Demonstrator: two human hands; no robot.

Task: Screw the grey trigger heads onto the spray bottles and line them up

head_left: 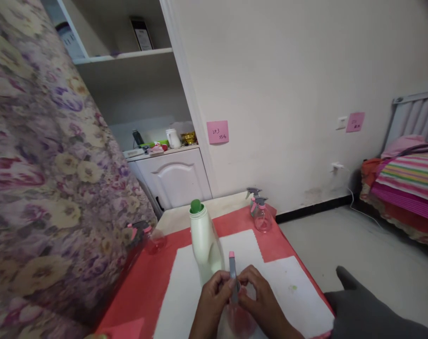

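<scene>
Low in the view stands a clear pink spray bottle (240,320) with a grey spray head (233,270), whose pink nozzle tip points away from me. My left hand (217,292) is closed, its thumb and fingers pinching the spray head from the left. From the other side my right hand (258,294) grips the spray head near its collar, fingers curled. The fingers partly hide the collar and trigger. Just beyond my left hand is a pale green jug-like bottle (204,240) with a handle; a green piece (196,205) shows at its uncapped-looking mouth.
More spray bottles stand on the red-covered table (132,287): a clear pink one (262,221) at the back right and another (154,241) at the left. White paper (288,282) covers the middle. A floral curtain (59,188) hangs at the left; a grey shape (372,306) is at lower right.
</scene>
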